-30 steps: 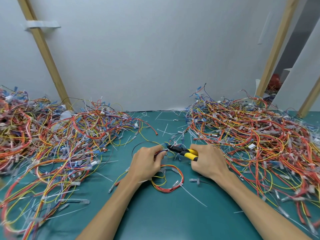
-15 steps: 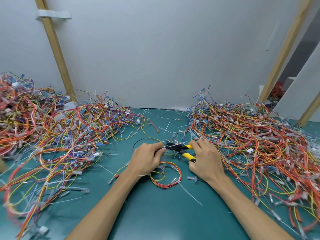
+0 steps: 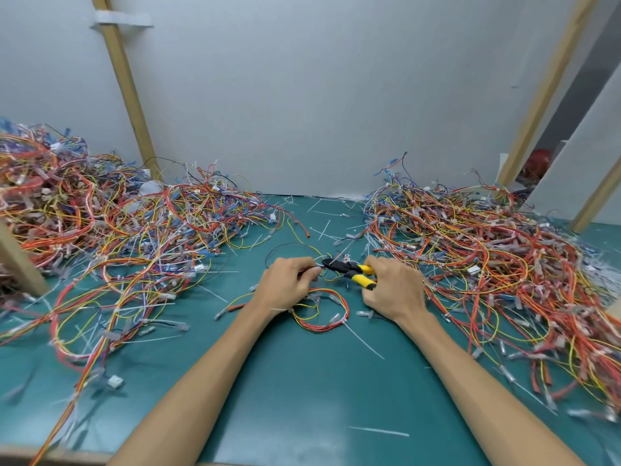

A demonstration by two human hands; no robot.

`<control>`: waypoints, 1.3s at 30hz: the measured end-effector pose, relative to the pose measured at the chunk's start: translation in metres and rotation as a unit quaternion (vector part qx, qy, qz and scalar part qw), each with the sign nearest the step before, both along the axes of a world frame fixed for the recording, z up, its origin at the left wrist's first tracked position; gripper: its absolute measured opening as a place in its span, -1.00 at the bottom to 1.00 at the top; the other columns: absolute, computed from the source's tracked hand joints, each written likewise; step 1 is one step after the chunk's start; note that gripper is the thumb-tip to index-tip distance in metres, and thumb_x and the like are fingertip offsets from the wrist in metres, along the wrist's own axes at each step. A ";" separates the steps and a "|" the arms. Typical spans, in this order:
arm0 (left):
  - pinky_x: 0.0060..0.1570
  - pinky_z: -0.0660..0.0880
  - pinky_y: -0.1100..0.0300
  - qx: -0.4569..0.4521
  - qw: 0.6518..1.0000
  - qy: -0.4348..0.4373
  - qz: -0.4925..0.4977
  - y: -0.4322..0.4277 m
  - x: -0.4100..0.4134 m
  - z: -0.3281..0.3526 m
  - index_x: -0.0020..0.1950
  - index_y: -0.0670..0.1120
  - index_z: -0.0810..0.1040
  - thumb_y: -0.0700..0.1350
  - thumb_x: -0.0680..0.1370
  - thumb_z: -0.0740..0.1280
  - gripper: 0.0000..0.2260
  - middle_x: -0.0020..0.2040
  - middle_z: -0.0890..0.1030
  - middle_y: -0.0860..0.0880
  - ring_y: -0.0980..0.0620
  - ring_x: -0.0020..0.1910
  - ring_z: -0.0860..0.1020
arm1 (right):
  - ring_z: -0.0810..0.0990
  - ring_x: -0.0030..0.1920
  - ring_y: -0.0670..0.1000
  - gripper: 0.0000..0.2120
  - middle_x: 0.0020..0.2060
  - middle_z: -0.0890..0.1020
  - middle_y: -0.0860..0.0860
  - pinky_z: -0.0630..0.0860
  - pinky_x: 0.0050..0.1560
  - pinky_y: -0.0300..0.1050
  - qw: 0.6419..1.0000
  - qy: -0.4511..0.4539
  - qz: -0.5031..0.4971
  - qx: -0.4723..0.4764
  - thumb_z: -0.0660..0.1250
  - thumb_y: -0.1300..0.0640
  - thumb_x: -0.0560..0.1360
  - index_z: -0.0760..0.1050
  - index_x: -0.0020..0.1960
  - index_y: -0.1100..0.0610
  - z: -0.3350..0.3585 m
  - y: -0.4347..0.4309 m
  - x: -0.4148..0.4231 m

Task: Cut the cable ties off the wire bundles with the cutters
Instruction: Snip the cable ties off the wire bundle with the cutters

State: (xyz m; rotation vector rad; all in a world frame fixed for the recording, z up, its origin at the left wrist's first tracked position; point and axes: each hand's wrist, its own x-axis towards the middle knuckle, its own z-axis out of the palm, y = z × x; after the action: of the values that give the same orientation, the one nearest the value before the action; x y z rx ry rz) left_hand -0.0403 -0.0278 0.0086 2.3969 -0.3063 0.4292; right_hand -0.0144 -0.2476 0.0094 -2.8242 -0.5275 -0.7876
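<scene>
1. The green table (image 3: 302,408) carries everything. Two big heaps of wire lie on it: the left heap (image 3: 117,230) and the right heap (image 3: 487,260), well apart, with a bare strip between them.
2. Two hands work in that strip. The left hand (image 3: 285,287) pinches a few thin wires between thumb and fingers. The right hand (image 3: 396,292) is wrapped round the yellow handles of the cutters (image 3: 349,269).
3. One small wire bundle (image 3: 331,319), a red and yellow loop, lies on the table between and just below the hands. Its upper wires run up into the left hand's pinch.
4. There is one pair of cutters. Its dark nose points left and sits just beside the left fingertips (image 3: 314,270). The jaws look nearly closed, and I cannot tell whether a tie is between them.
5. To do this cut well, I would keep the wires pulled taut in the left hand, slip only the thin plastic tie into the jaws, keep the fingertips clear of the nose, then squeeze once.
6. One white tie (image 3: 363,339) with a long tail sits at the loop's near edge, seemingly still fastened, so it looks like the next to go.
7. Loose white tie scraps are scattered over the table, too many to count.
</scene>
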 end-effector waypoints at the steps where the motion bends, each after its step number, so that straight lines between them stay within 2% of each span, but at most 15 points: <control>1: -0.28 0.39 0.11 -0.001 1.000 -0.001 0.004 0.000 -0.001 0.000 -0.18 -0.01 0.59 -0.05 0.60 0.28 -0.81 -0.47 0.44 0.22 0.05 -0.33 0.40 | 0.50 -0.34 0.08 -0.82 -0.39 0.52 -0.04 0.27 -0.38 -0.19 1.000 0.003 0.002 -0.002 0.41 0.05 0.29 0.48 -0.16 0.05 0.000 0.000 0.000; 5: -0.32 0.30 0.17 0.000 1.000 -0.008 0.014 0.000 -0.006 -0.003 -0.18 -0.01 0.58 -0.04 0.60 0.28 -0.81 -0.48 0.44 0.24 0.07 -0.33 0.40 | 0.50 -0.34 0.07 -0.84 -0.39 0.53 -0.04 0.26 -0.38 -0.19 1.000 0.012 0.004 -0.008 0.40 0.07 0.29 0.49 -0.15 0.03 0.000 0.000 0.000; 10: -0.30 0.31 0.16 0.010 1.000 -0.003 0.018 0.001 -0.004 -0.002 -0.13 -0.01 0.61 -0.02 0.61 0.27 -0.82 -0.41 0.48 0.21 0.06 -0.27 0.44 | 0.48 -0.29 0.08 -0.84 -0.33 0.56 -0.03 0.30 -0.35 -0.15 1.000 0.029 0.003 -0.005 0.39 0.07 0.32 0.48 -0.12 0.04 0.002 0.000 -0.001; 18: -0.30 0.32 0.17 0.005 1.000 -0.003 0.010 0.003 -0.003 -0.008 -0.16 0.02 0.60 -0.02 0.60 0.27 -0.81 -0.43 0.49 0.27 0.09 -0.32 0.45 | 0.54 -0.25 0.11 -0.82 -0.29 0.59 -0.02 0.33 -0.33 -0.16 0.999 0.040 -0.008 0.007 0.39 0.04 0.33 0.49 -0.09 0.03 -0.002 0.003 -0.008; 22: -0.30 0.39 0.12 0.001 1.000 -0.004 0.005 0.002 -0.004 -0.008 -0.19 -0.02 0.60 -0.03 0.60 0.28 -0.80 -0.39 0.55 0.13 0.03 -0.30 0.50 | 0.54 -0.21 0.12 -0.82 -0.27 0.58 0.00 0.33 -0.33 -0.14 0.999 0.034 -0.014 0.015 0.37 -0.02 0.38 0.49 -0.09 0.04 -0.006 0.003 -0.013; 24: -0.33 0.35 0.15 0.004 1.000 -0.009 0.004 0.003 -0.005 -0.008 -0.20 -0.01 0.59 -0.03 0.60 0.28 -0.79 -0.42 0.52 0.16 0.07 -0.34 0.47 | 0.53 -0.18 0.11 -0.80 -0.24 0.57 0.00 0.35 -0.31 -0.13 0.999 0.034 -0.012 0.015 0.37 -0.03 0.39 0.50 -0.04 0.04 -0.006 0.003 -0.013; 30: -0.35 0.25 0.17 -0.013 1.000 -0.008 0.003 0.004 -0.005 -0.007 -0.22 0.00 0.60 -0.05 0.60 0.28 -0.78 -0.49 0.45 0.22 0.17 -0.39 0.43 | 0.39 -0.17 0.04 -0.69 -0.16 0.53 0.03 0.29 -0.21 -0.13 0.999 0.048 -0.003 0.013 0.39 0.00 0.41 0.47 0.10 0.09 -0.006 0.004 -0.012; 34: -0.40 0.22 0.18 -0.011 1.000 -0.001 0.007 0.004 -0.004 -0.007 -0.27 0.02 0.55 -0.03 0.60 0.27 -0.75 -0.51 0.44 0.12 0.16 -0.43 0.42 | 0.46 -0.16 0.09 -0.73 -0.20 0.53 0.03 0.27 -0.24 -0.13 0.999 0.049 0.002 0.012 0.38 0.04 0.40 0.47 0.06 0.10 -0.005 0.005 -0.012; 39: -0.40 0.26 0.15 -0.012 1.000 -0.012 0.005 0.003 -0.006 -0.006 -0.27 0.02 0.55 -0.04 0.60 0.28 -0.76 -0.52 0.41 0.10 0.11 -0.46 0.40 | 0.49 -0.25 0.12 -0.83 -0.29 0.54 0.02 0.31 -0.31 -0.13 0.999 0.049 -0.001 0.013 0.37 0.05 0.38 0.45 -0.08 0.07 -0.003 0.006 -0.014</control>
State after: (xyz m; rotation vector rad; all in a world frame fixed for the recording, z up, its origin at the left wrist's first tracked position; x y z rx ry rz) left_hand -0.0461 -0.0250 0.0028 2.3731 -0.2990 0.4631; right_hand -0.0288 -0.2413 0.0063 -2.8217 -0.4947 -0.6471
